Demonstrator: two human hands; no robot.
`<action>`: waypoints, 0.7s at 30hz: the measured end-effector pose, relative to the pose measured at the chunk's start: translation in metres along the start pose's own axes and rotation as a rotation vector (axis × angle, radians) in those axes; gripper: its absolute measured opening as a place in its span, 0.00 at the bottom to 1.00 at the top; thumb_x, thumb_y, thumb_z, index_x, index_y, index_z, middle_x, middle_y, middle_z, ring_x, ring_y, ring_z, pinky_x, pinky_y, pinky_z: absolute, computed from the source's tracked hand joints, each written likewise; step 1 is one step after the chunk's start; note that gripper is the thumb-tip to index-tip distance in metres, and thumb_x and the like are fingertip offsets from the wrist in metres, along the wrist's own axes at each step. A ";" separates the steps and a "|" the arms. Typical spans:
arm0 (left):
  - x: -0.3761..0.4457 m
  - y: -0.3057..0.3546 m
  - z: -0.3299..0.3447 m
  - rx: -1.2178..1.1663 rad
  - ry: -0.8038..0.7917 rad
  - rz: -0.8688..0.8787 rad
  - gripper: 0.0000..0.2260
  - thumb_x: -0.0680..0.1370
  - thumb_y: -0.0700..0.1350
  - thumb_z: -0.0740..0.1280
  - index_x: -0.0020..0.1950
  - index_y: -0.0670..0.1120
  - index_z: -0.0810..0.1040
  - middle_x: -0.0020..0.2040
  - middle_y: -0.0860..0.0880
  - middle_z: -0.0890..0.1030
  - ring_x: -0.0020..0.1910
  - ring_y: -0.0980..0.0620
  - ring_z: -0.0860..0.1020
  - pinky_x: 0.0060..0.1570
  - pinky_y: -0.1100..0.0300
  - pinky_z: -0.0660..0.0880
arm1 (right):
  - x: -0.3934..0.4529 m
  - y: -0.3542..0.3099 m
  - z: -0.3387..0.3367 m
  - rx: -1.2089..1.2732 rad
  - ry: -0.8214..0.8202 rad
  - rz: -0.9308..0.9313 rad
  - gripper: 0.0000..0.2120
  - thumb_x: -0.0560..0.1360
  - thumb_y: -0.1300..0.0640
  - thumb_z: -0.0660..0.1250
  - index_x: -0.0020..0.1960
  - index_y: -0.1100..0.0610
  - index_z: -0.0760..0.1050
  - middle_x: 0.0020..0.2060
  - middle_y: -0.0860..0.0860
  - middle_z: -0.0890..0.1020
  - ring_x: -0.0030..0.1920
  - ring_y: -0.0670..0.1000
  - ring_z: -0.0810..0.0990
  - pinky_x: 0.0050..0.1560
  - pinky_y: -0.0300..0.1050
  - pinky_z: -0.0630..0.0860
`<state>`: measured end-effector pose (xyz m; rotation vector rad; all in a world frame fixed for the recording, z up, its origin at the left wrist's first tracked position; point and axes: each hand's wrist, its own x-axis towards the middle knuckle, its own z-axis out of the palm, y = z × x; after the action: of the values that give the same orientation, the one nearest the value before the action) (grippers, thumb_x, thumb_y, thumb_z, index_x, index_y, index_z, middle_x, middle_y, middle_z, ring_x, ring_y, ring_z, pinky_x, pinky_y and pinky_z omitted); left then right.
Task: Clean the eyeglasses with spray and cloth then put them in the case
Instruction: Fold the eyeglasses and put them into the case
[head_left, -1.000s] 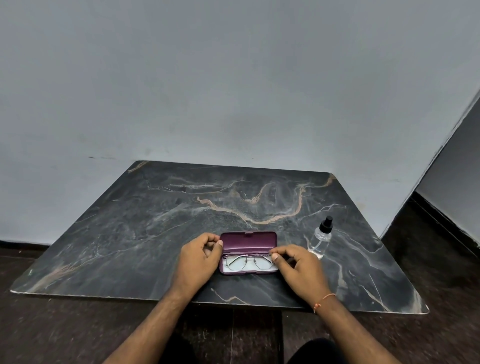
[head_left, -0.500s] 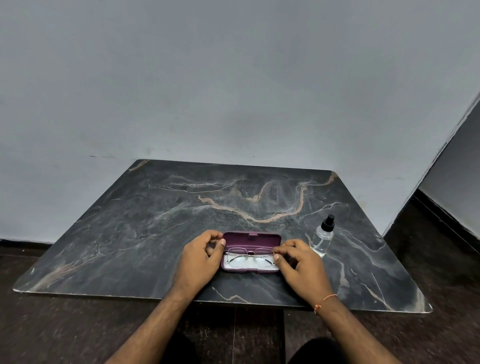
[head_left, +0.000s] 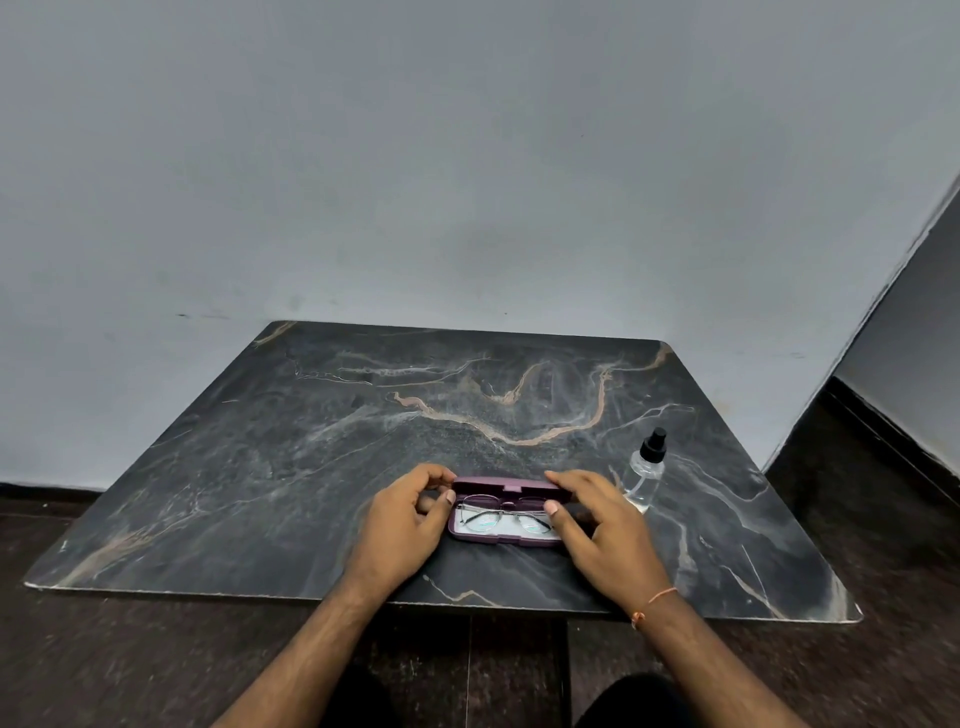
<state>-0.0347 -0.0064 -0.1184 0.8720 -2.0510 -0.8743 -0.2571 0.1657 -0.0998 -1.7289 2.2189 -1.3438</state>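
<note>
A maroon eyeglass case lies open near the front of the dark marble table. Its lid is tilted partway down over the base. Thin metal-framed eyeglasses lie folded inside on the pale lining. My left hand grips the case's left end, with its fingers curled over the lid edge and its thumb at the base. My right hand grips the right end the same way, its thumb beside the glasses. No cloth is plainly visible.
A clear spray bottle with a black nozzle stands upright just right of my right hand. A grey wall rises behind the table. Dark floor lies in front and to the right.
The case lid has swung forward and down from nearly upright to partly over the glasses. The fingers of both hands have moved up onto the lid's ends.
</note>
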 end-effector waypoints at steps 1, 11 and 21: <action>0.000 0.000 0.000 -0.005 -0.009 -0.005 0.13 0.81 0.40 0.74 0.54 0.60 0.83 0.36 0.57 0.85 0.39 0.56 0.84 0.40 0.74 0.74 | -0.001 0.000 0.000 0.016 0.010 -0.003 0.16 0.82 0.51 0.72 0.69 0.43 0.81 0.61 0.33 0.80 0.61 0.39 0.81 0.60 0.28 0.74; -0.002 -0.006 -0.002 -0.032 -0.090 -0.060 0.16 0.80 0.35 0.69 0.51 0.58 0.84 0.41 0.59 0.87 0.33 0.55 0.81 0.37 0.71 0.74 | -0.013 0.009 -0.005 0.082 0.001 -0.003 0.15 0.78 0.55 0.78 0.63 0.43 0.86 0.64 0.38 0.85 0.65 0.35 0.81 0.69 0.32 0.75; -0.002 0.003 -0.010 -0.180 -0.214 -0.155 0.05 0.81 0.41 0.76 0.53 0.51 0.86 0.43 0.60 0.88 0.34 0.64 0.82 0.42 0.73 0.77 | -0.016 0.011 -0.006 0.215 -0.081 0.124 0.15 0.73 0.55 0.83 0.57 0.42 0.88 0.65 0.40 0.85 0.66 0.35 0.81 0.70 0.32 0.73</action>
<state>-0.0262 -0.0062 -0.1117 0.8774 -2.0642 -1.2645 -0.2631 0.1822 -0.1102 -1.5195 2.0185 -1.3988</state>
